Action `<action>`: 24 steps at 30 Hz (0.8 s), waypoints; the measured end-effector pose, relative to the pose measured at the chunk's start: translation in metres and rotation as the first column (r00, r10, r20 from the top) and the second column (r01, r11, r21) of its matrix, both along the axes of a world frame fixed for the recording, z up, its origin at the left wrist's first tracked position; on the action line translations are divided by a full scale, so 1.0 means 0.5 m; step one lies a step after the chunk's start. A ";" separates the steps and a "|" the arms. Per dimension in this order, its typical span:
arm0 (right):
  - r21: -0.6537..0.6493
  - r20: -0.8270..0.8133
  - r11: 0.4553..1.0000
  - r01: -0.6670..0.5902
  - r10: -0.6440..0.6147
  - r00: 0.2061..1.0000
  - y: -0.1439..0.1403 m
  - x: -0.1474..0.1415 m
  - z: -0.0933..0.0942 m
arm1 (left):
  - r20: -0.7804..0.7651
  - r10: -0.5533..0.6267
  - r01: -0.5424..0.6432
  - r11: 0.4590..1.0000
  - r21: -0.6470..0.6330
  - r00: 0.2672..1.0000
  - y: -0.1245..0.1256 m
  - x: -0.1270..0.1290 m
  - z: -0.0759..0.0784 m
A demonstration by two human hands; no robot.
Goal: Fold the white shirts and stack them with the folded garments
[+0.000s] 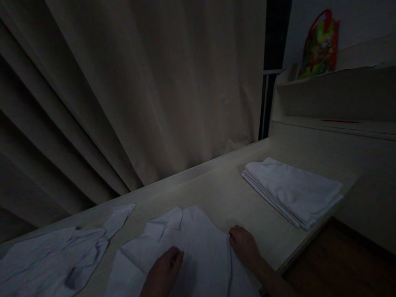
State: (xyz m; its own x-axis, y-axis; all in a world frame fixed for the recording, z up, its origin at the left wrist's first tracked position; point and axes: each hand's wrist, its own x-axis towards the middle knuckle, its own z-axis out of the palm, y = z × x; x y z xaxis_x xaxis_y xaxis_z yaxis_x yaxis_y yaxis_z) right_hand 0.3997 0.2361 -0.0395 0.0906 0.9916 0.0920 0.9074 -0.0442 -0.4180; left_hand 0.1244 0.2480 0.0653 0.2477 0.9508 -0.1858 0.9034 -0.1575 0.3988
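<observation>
A white collared shirt [206, 251] lies partly folded on the table in front of me, its collar toward the far side. My right hand [244, 245] is closed on the shirt's right edge, pinching the cloth between thumb and fingers. Over the middle of the shirt is my left hand [163, 270], its fingers curled in and its thumb close to the index finger. Whether cloth is caught in the left fingers is hidden. The lower part of the shirt runs out of view at the bottom.
Another white shirt [49, 260] lies loose and rumpled at the left. A stack of folded white cloth [293, 185] rests near the table's right edge. Behind the table [204, 187] hangs a long curtain [185, 90]. A colourful bag [321, 47] stands on a ledge [334, 99] at the upper right.
</observation>
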 end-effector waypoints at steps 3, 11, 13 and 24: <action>0.024 0.001 1.000 0.020 -0.020 1.000 0.003 0.003 -0.012 | 0.047 0.077 -0.081 0.994 0.075 0.996 0.146 0.079 -0.026; 0.015 -0.039 1.000 0.009 -0.008 0.999 0.000 0.018 -0.042 | 0.085 0.211 -0.210 0.977 -0.024 0.974 0.339 0.204 -0.129; 0.010 -0.042 1.000 0.008 -0.008 0.999 -0.002 0.019 -0.043 | 0.105 0.244 -0.241 0.970 -0.045 0.964 0.356 0.210 -0.147; -0.151 -0.045 0.983 0.101 -0.109 0.993 0.002 0.046 0.012 | 0.248 0.340 -0.301 0.936 -0.182 0.907 0.388 0.204 -0.179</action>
State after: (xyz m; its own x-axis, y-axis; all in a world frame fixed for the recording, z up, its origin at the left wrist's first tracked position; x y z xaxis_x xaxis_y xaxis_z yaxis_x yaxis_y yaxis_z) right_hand 0.4226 0.2373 -0.0337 0.1960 0.9786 -0.0634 0.8710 -0.2034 -0.4471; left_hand 0.2262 0.4417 -0.0243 -0.0068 0.9575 -0.2883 0.7499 0.1956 0.6320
